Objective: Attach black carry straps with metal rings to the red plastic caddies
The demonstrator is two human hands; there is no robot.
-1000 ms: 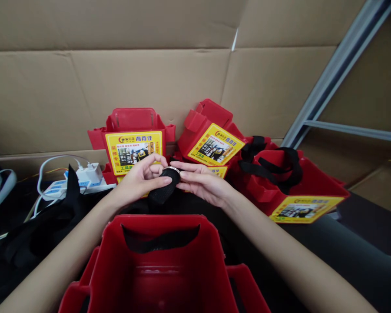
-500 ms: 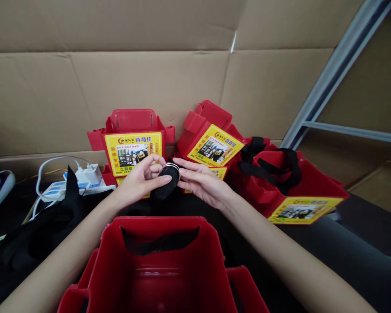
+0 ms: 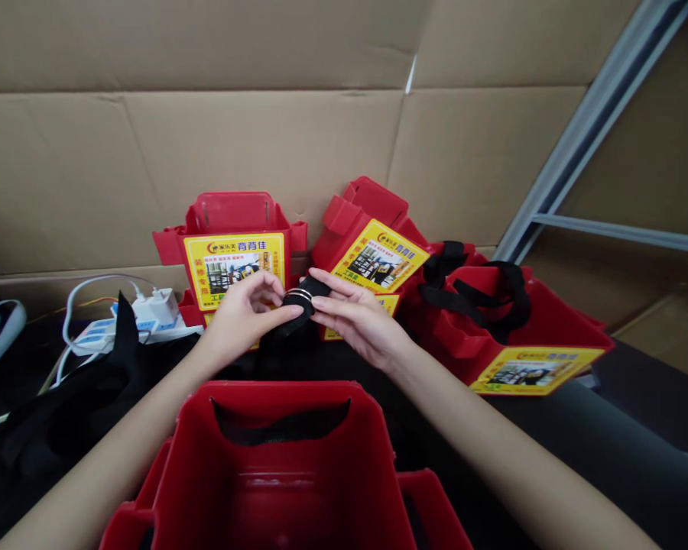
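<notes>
The near red box (image 3: 280, 473) is cut off at the bottom edge; label (image 3: 234, 263) print is unreadable.

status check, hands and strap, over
Left hand and right hand both pinch the black strap at its metal ring. Red box below, nothing blocking.

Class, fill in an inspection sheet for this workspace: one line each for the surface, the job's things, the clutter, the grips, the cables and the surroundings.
Surface: dark tabletop, mostly covered.
Job's things: black strap with metal rings on it, held above the near red box; another strap length runs through that box's slot.
Clutter: red boxes with yellow labels at the back; one at right has a black strap loop; black cloth at left.
Grips: left hand and right hand both pinch the strap at the rings.
Cables: white power strip with plug and white cables.
Surroundings: cardboard wall, grey metal frame.
</notes>
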